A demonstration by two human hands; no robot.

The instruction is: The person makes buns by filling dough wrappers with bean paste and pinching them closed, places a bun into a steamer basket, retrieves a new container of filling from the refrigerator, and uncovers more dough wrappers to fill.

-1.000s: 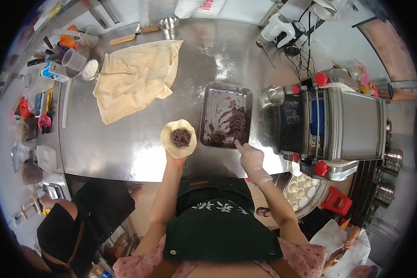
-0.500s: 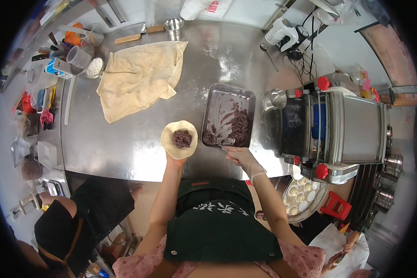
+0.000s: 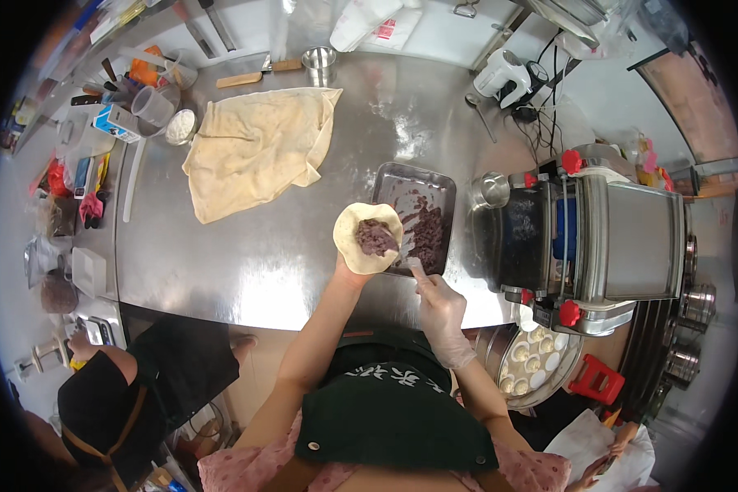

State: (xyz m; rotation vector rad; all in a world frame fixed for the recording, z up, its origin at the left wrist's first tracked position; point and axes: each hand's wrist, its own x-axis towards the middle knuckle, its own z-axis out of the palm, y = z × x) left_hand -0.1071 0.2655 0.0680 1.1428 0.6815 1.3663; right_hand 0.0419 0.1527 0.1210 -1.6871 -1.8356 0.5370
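Currently my left hand (image 3: 351, 275) cups a round pale dough wrapper (image 3: 367, 238) topped with dark purple-brown filling, above the steel table's (image 3: 246, 271) front edge; my gloved right hand (image 3: 439, 316), closed on a small utensil, touches its edge beside the metal filling tray (image 3: 414, 215)

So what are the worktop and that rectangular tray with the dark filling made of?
The shiny grey worktop looks like stainless steel: brushed, with blurred reflections of light. The rectangular grey tray seems metal too, duller and smeared with dark purple-brown paste, probably bean filling.
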